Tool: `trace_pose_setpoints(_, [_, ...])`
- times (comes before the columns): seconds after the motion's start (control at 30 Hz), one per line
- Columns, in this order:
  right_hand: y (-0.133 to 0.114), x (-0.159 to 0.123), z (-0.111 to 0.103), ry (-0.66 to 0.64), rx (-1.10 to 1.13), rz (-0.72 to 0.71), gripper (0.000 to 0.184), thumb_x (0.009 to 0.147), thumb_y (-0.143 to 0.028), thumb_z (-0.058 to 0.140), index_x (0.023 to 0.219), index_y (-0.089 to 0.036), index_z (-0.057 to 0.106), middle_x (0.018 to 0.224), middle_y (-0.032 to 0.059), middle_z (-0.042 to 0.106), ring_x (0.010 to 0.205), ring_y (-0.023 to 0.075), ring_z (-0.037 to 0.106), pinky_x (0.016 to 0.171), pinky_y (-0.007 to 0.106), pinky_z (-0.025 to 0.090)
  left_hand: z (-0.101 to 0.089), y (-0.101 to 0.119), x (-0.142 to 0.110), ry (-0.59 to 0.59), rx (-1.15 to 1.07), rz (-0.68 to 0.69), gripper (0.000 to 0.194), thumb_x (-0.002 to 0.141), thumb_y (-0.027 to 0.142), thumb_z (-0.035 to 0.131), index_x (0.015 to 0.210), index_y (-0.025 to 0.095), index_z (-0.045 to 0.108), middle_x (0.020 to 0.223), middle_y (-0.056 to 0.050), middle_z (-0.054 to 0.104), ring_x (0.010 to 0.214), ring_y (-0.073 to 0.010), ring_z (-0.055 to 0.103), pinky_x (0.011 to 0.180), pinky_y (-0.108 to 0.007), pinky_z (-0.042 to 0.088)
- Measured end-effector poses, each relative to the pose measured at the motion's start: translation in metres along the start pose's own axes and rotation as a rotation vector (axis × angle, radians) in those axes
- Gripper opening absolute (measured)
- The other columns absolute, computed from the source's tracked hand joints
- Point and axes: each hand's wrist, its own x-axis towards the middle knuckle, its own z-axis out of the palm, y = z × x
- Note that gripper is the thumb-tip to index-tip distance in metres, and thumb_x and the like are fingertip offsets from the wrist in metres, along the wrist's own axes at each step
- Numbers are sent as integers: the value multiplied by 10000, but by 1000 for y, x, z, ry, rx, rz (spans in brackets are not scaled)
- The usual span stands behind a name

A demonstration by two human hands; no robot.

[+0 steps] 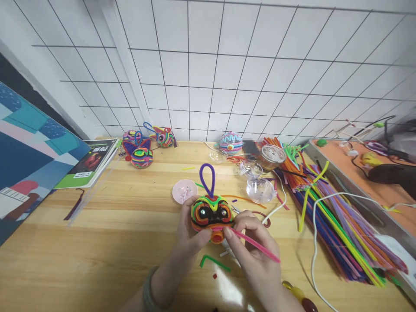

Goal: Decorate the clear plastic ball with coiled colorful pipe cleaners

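Observation:
A colourful ball ornament (pixel 212 210) made of pipe cleaners, with two dark eyes, an orange ring mouth and a purple loop on top, is held up over the table. My left hand (pixel 191 232) wraps round its left side, the thumb below the eye. Between the thumb and fingers of my right hand (pixel 255 247) is a pink pipe cleaner (pixel 260 249), pressed against the ornament's face beside the mouth. Its free end sticks out to the right. Below lies a bent green pipe cleaner (pixel 214 261) and a small red scrap (pixel 215 276).
A pink dish (pixel 184 191) of small beads stands behind my left hand. Clear plastic half shells (pixel 260 190) and a spool (pixel 272 155) sit at back right. Bundled pipe cleaners (pixel 341 225) and a white cable (pixel 314 242) lie right. Finished ornaments (pixel 141 157) stand by the wall.

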Motion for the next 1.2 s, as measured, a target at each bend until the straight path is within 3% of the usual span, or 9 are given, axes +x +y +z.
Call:
trace_pose_setpoints(0.43, [0, -2, 1, -25, 2, 0, 169, 854, -116, 583, 746, -221, 505, 710, -28, 496, 668, 135, 486, 617, 255, 401, 0, -7, -1, 61, 78, 76, 544, 670, 256, 754, 1148, 264, 497, 1047, -36, 658, 943, -207, 637, 868, -345, 504])
trace_pose_setpoints(0.6, [3, -3, 1, -30, 11, 25, 174, 864, -123, 581, 748, -221, 496, 714, -28, 493, 669, 136, 482, 618, 259, 396, -1, -9, -2, 90, 105, 69, 675, 664, 231, 750, 1272, 261, 456, 1132, -67, 644, 1013, -239, 633, 920, -379, 492])
trace_pose_setpoints(0.8, [5, -2, 0, -38, 24, 35, 187, 872, -123, 577, 743, -221, 483, 722, -27, 486, 674, 137, 481, 626, 266, 394, -5, -11, -1, -1, 97, 27, 685, 686, 221, 752, 1309, 265, 472, 1201, -81, 646, 1089, -257, 621, 956, -379, 484])
trace_pose_setpoints(1.2, [10, -2, 0, -49, -9, -15, 189, 860, -90, 574, 753, -226, 498, 724, -29, 501, 687, 140, 488, 637, 272, 382, -8, -20, 4, 13, 137, 88, 623, 658, 269, 776, 1228, 231, 526, 1198, -112, 654, 1087, -300, 628, 934, -420, 504])
